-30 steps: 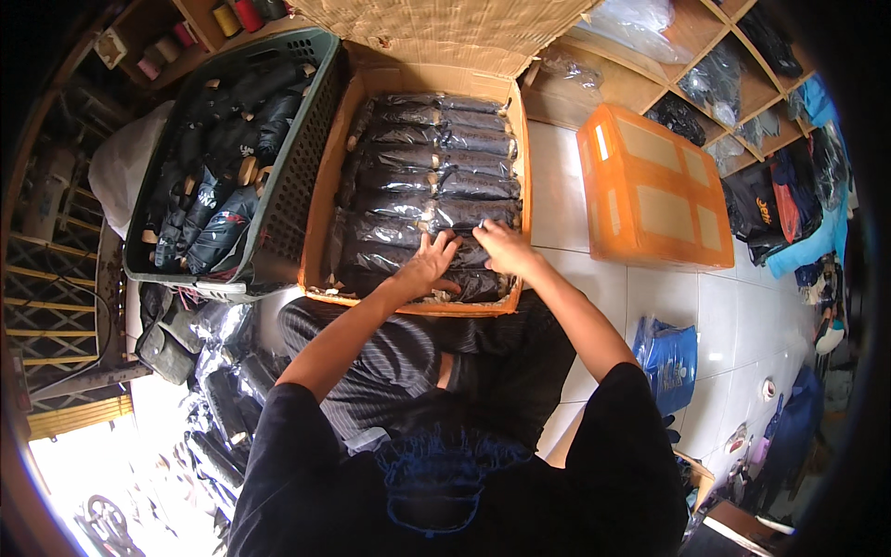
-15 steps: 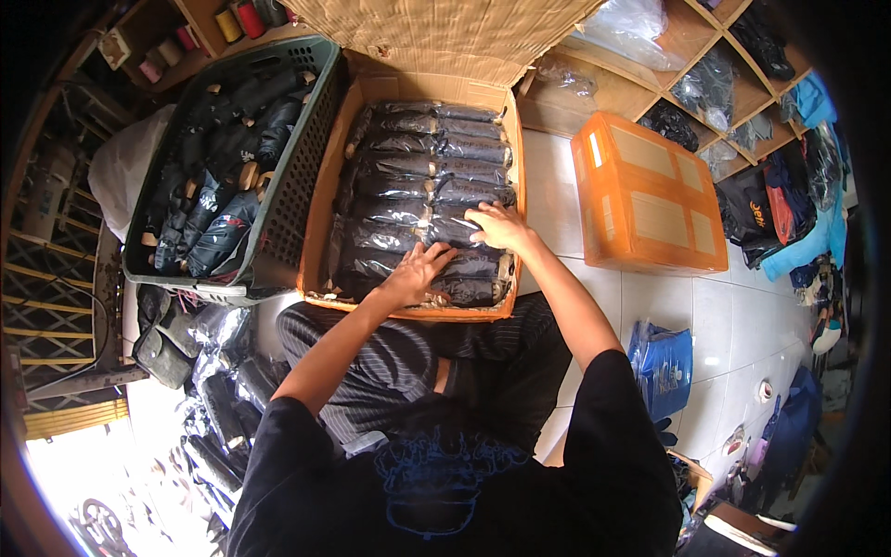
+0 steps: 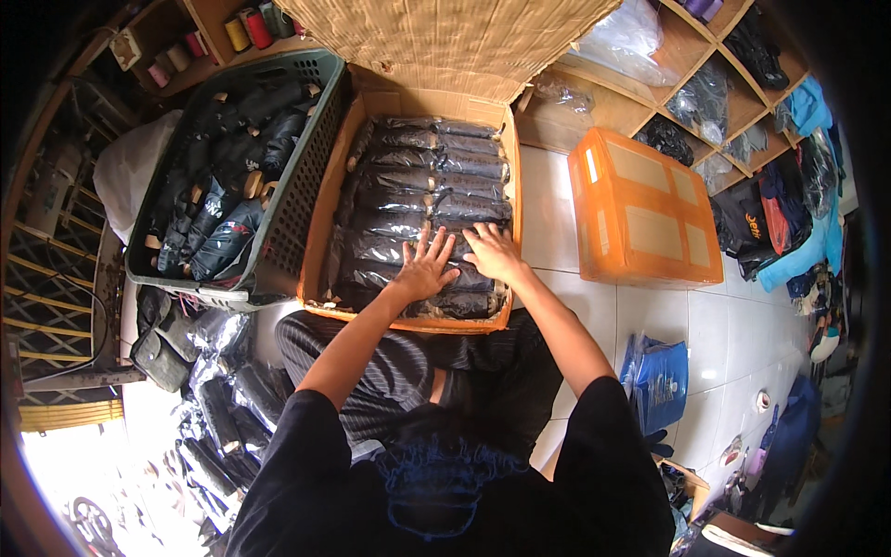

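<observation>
An open cardboard box (image 3: 318,251) stands before my crossed legs, with two columns of black folded umbrellas (image 3: 390,216) in clear plastic sleeves lying side by side in it. My left hand (image 3: 425,271) rests flat on the umbrellas near the middle of the nearer rows, fingers spread. Just to its right, my right hand (image 3: 493,253) presses on the right column, fingers stretched out and apart. Neither hand grips anything. Both palms hide parts of the umbrellas beneath them.
Left of the box, a dark green basket (image 3: 311,176) holds loose black umbrellas with wooden ends. A taped orange carton (image 3: 645,209) sits on the right, below wooden shelves (image 3: 594,125). Wrapped umbrellas (image 3: 218,408) lie at lower left; a blue packet (image 3: 657,381) lies at right.
My left hand has flattened and spread its fingers, pointing up the box. My right hand has shifted slightly nearer and straightened its fingers. The view has tilted a little.
</observation>
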`<state>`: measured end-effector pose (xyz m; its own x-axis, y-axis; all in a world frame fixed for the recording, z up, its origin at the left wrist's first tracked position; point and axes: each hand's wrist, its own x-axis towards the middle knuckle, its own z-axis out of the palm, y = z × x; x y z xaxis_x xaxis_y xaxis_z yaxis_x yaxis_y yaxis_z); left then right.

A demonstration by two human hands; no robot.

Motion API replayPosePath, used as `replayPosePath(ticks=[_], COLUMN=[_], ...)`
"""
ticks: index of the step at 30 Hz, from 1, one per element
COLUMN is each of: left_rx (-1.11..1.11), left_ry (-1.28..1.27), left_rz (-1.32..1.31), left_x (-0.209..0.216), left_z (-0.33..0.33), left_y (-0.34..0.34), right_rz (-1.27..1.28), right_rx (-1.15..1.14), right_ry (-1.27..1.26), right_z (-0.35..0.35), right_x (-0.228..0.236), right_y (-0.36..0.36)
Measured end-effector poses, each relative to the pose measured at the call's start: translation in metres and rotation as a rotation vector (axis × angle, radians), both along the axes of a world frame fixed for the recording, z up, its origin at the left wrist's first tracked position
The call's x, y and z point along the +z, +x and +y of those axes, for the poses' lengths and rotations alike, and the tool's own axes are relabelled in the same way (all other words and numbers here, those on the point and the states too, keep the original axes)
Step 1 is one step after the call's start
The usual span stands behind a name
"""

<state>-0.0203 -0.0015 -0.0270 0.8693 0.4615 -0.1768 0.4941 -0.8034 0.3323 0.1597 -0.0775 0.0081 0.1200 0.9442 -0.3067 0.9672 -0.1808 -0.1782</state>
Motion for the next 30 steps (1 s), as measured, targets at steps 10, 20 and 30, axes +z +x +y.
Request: replayPosePath(ticks=[10, 20, 30], left_rx=[-0.009, 0.096, 0.942], left_ry=[-0.084, -0.057, 0.407], left_rz=[-0.088, -0.21, -0.733], left_x=[0.001, 0.021, 0.099], left_z=[0.004, 0.01, -0.065], left_y=[-0.007, -0.031, -0.263], right_rz=[-0.058, -0.116, 0.08], right_rx=[-0.151, -0.094, -0.051], right_ry=[0.189, 0.327, 0.495], right_z=[-0.031, -0.021, -0.05], right_x=[-0.019, -0.007, 0.005], right_y=[-0.042, -0.048, -0.076])
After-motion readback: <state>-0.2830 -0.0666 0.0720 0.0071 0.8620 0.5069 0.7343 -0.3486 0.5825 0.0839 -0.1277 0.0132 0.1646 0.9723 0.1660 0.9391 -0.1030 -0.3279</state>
